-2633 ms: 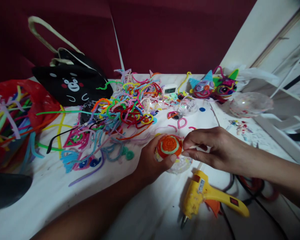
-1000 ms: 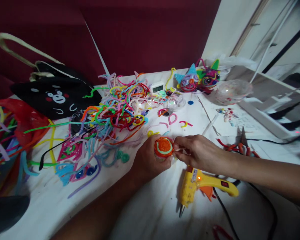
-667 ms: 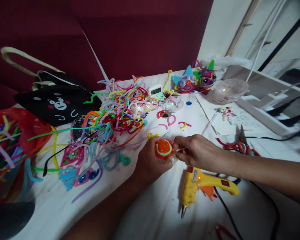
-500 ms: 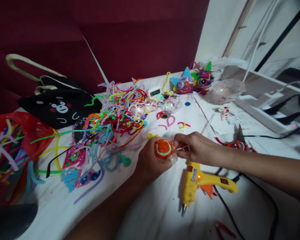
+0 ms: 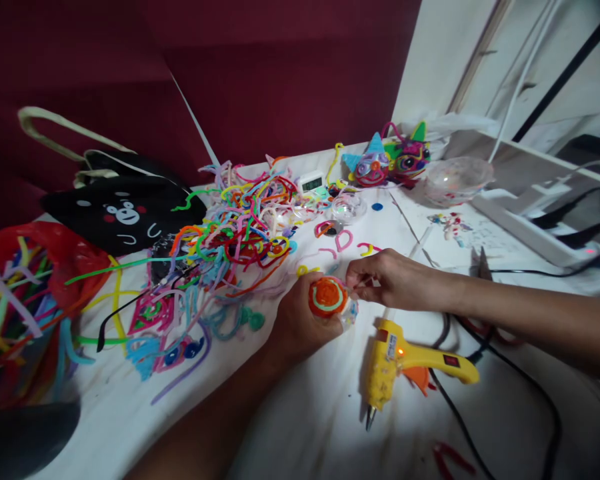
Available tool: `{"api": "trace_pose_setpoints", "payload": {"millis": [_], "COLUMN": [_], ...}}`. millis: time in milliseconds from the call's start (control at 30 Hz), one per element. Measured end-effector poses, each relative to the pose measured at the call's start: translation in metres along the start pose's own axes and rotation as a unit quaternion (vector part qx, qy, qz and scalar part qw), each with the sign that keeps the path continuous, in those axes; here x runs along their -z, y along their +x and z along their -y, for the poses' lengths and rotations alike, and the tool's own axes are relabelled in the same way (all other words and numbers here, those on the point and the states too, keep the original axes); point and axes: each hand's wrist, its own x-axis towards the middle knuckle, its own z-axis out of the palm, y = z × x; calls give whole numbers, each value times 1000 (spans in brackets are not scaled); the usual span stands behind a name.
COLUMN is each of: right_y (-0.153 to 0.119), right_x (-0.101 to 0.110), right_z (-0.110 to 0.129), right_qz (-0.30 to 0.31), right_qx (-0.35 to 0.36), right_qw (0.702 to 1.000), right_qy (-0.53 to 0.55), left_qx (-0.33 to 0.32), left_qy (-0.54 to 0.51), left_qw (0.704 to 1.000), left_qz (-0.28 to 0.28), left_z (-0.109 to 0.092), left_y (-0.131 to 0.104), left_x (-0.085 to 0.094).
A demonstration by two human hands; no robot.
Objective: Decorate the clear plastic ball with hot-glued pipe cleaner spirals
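My left hand [image 5: 300,320] is wrapped round a small craft piece [image 5: 327,297], which shows an orange coiled disc with a pale green curved strip. Some clear and coloured material shows at its right side. Just right of the piece, my right hand [image 5: 380,279] has its fingers pinched together; what they hold, if anything, is too small to make out. A yellow glue gun [image 5: 386,367] with a lit orange light lies below my right hand, its nozzle pointing toward me.
A pile of coloured pipe cleaners [image 5: 245,220] spreads left of centre, beside a black bag [image 5: 125,210] and a red bag [image 5: 75,267]. Two decorated figures [image 5: 373,163], a clear bowl [image 5: 457,180] and a power strip [image 5: 535,227] stand behind. Pliers [image 5: 484,265] lie right, near black cables.
My right hand has shifted slightly up, and its fingers are drawn closer together. The thin pale item seen at its fingertips no longer shows clearly. The view has shifted slightly.
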Motion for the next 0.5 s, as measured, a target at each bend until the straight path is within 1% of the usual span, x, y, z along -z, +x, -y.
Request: {"api": "trace_pose_setpoints", "payload": {"millis": [333, 500], "right_y": [10, 14], "right_x": [6, 6], "right_z": [2, -2], "right_qz": [19, 22], "right_qx": [17, 20], "right_qw": [1000, 1000], "right_qy": [-18, -10], "left_qx": [16, 9], "left_qy": [-6, -6], "left_qw": [1000, 1000], "left_qz": [21, 27], "left_z": [0, 1], "left_y": [2, 2], "left_x": [2, 4]}}
